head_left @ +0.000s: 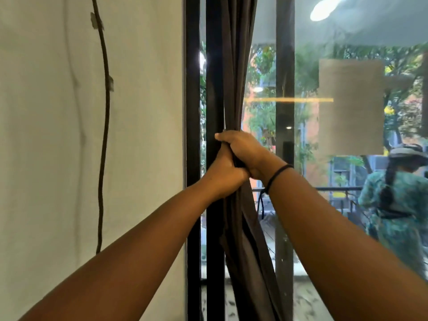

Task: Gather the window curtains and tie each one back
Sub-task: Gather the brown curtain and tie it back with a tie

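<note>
At frame centre our left hand (222, 174) and right hand (240, 151) clench the bunched dark curtain (238, 66) against the black window frame (193, 112); a white wall (46, 135) with a clipped cable (104, 135) fills the left.

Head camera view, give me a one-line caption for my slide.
Both hands, left hand and right hand, grip the gathered dark curtain beside the window frame.

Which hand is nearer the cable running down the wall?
Left. The left hand grips the dark curtain on the side facing the cable; the right hand grips it above, farther away.
</note>
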